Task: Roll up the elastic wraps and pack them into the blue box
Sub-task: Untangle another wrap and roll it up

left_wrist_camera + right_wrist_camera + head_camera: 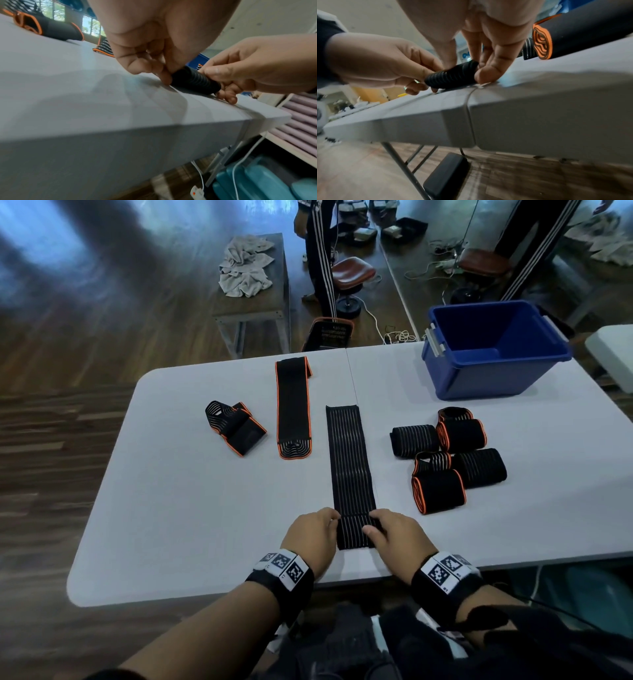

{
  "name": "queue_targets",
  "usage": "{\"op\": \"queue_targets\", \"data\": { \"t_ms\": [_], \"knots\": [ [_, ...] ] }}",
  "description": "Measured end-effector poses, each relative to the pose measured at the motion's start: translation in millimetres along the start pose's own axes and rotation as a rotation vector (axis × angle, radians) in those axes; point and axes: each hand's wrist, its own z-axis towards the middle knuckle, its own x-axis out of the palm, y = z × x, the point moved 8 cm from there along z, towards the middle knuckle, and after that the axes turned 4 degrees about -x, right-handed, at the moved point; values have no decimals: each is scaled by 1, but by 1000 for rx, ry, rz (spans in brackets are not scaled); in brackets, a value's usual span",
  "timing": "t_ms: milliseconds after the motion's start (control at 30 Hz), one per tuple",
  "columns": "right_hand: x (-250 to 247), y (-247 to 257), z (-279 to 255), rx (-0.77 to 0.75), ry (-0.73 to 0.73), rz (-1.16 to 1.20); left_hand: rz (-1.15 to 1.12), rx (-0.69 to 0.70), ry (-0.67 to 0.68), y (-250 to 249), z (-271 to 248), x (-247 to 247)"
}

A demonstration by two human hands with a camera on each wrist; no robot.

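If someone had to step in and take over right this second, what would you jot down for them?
Left hand and right hand: both pinch the near end of the striped wrap, a small roll just begun; the rest lies flat on the table.
Done: five rolled wraps lie on the table, near the blue box.
Left: finish this roll, roll the long orange-edged wrap and the folded wrap, then pack everything; no wraps are visible in the box.

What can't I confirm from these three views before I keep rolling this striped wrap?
- Blue box floor near its front wall: head view, hidden by that wall; wrist views show only slivers.
- Rolled end of the striped wrap: head view, partly covered by left hand and right hand.
- How many rolled wraps there are: they overlap in the head view; cut off in both wrist views.
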Motion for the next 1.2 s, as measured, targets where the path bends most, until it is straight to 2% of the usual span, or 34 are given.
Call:
{"op": "queue_targets", "data": {
  "t_ms": [133, 233, 433, 533, 667, 933, 1067, 1133, 1200],
  "knots": [
    [11, -9, -8, -60, 121, -96, 96, 121, 94, 0, -7, 9],
    [11, -12, -6, -73, 94, -126, 99, 122, 101, 6, -8, 10],
    [0, -17, 6, 0, 24, 63, -43, 24, 52, 8, -2, 6],
    [-4, -19, 12, 72, 36, 130, -109, -15, 41, 9, 0, 2],
    [-2, -21, 16, 113, 65, 73, -138, -99, 63, 11, 3, 4],
    [3, -18, 19, 165, 137, -23, 19, -184, 139, 17, 6, 10],
    [-3, -16, 15, 178, 52, -22, -22, -176, 87, 15, 5, 6],
    [-8, -12, 11, 146, -46, 51, -40, -158, 39, 12, 4, 0],
    [-9, -8, 8, 91, -84, 82, -70, -150, -10, 10, 2, -6]
  ]
}}
